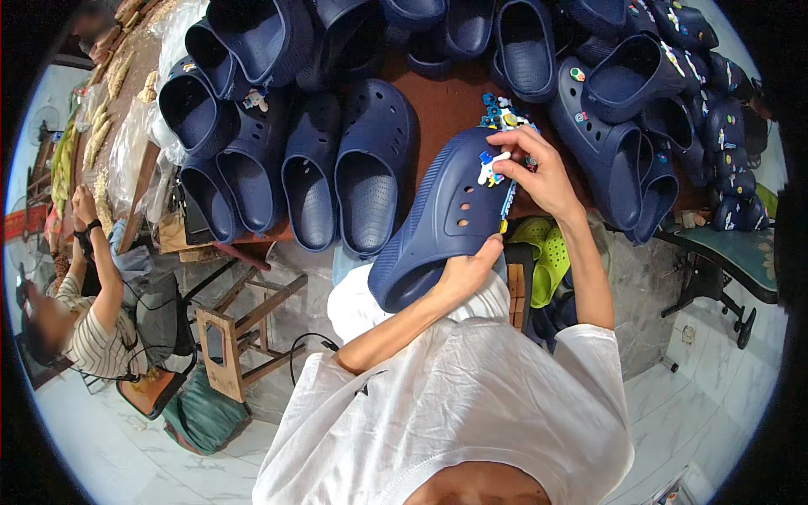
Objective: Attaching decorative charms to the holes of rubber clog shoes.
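The right hand (539, 172) has its fingers pinched narrow on a small white-and-blue charm (490, 168), pressing it onto the top of a navy blue clog (446, 219). The left hand (467, 268) grips the clog's sole edge at about 6 o'clock, fingers curled closed around it. The clog tilts at the picture's centre. More navy clogs (370, 168) crowd a brown table (442, 105) from 10 to 2 o'clock.
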### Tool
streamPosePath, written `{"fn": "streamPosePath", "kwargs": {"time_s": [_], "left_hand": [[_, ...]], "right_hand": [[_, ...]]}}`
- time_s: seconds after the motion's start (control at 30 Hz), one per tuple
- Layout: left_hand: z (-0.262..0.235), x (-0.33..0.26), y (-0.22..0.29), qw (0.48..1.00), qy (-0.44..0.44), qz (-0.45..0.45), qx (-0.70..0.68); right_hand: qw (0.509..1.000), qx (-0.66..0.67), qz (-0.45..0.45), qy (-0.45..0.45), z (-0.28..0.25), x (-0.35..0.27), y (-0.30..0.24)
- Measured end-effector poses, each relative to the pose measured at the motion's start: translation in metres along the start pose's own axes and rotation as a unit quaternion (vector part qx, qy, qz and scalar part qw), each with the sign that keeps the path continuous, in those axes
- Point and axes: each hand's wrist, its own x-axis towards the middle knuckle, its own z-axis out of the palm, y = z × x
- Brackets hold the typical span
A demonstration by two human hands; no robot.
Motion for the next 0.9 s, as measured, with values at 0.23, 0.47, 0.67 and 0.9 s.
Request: {"fn": "streamPosePath", "kwargs": {"time_s": [0.23, 0.47, 0.67, 0.9], "left_hand": [[-0.002, -0.001, -0.010, 0.999, -0.016, 0.048, -0.018], [-0.006, 0.002, -0.011, 0.999, -0.038, -0.010, -0.002], [-0.007, 0.004, -0.013, 0.999, 0.024, 0.000, -0.042], [-0.012, 0.008, 0.000, 0.883, 0.073, -0.196, -0.419]], "right_hand": [[0.986, -0.107, -0.126, 0.012, 0.000, -0.006, 0.017], [0.987, -0.100, -0.129, 0.003, 0.006, -0.002, 0.017], [0.982, -0.112, -0.149, 0.029, 0.021, 0.005, 0.014], [0.968, -0.204, -0.141, 0.051, 0.037, 0.012, -0.001]]}}
